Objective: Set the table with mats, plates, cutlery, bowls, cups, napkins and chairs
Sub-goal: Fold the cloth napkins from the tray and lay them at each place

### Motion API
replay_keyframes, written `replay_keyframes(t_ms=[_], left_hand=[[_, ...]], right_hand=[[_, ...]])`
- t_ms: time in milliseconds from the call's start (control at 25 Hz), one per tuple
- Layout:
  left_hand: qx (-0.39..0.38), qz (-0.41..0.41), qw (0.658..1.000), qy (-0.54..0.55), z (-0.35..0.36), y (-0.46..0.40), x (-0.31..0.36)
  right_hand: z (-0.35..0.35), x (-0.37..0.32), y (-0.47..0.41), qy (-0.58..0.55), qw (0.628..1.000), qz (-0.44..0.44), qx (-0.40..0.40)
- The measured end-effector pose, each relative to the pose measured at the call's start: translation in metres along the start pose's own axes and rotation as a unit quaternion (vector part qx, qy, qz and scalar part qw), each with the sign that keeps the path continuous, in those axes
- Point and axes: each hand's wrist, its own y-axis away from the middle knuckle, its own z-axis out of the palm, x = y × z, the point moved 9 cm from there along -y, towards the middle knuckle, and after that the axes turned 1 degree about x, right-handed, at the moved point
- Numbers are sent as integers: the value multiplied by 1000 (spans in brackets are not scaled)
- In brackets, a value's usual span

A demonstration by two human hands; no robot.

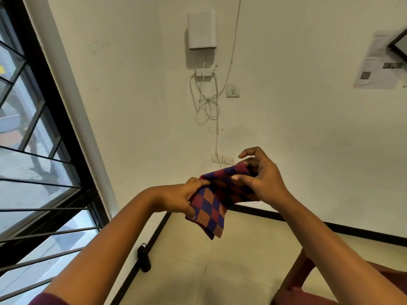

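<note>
Napkin (217, 200) is up in the air between both hands, left hand (176, 200) gripping the 8 o'clock edge, right hand (261, 180) pinching the top fold at 2 o'clock. Loose pinch there, so the fold could flop open.

Folded checkered napkin (217, 200), held aloft.

Checkered napkin (217, 200) held in mid-air by both hands, folded end hanging. Left hand (179, 198) gripping left edge; right hand (262, 177) pinching upper right portion. White wall box (201, 29) with cables behind. Dark bottle (144, 257) standing on tiled floor (231, 260).
</note>
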Motion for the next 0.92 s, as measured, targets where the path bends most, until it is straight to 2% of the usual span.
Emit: replay_keyframes(t_ms=[80,200,360,480,560,640,720,800,840,920], left_hand=[[28,5,994,107,-2,1,0],[78,35,976,200,-5,-1,10],[133,8,928,349,-2,-4,7],[229,9,927,296,-7,5,-2],[278,10,921,271,-8,11,-7],[286,16,914,287,-1,16,-10],[292,25,901,319,6,22,-17],[308,31,874,374,14,31,-29],[314,31,857,408,21,35,-37],[320,17,829,458,42,42,-55]], right_hand=[[13,-4,14,-35,999,-7,-7],[41,-3,36,-68,998,-12,-11],[68,-1,59,-60,997,-53,-5],[89,4,77,-67,992,-76,-74],[78,15,81,-104,992,-64,-25],[58,34,77,-104,993,-23,54],[48,59,71,-74,993,55,68],[57,86,71,-128,979,155,14],[68,96,75,-206,959,193,-26],[97,106,90,-356,893,253,-110]])
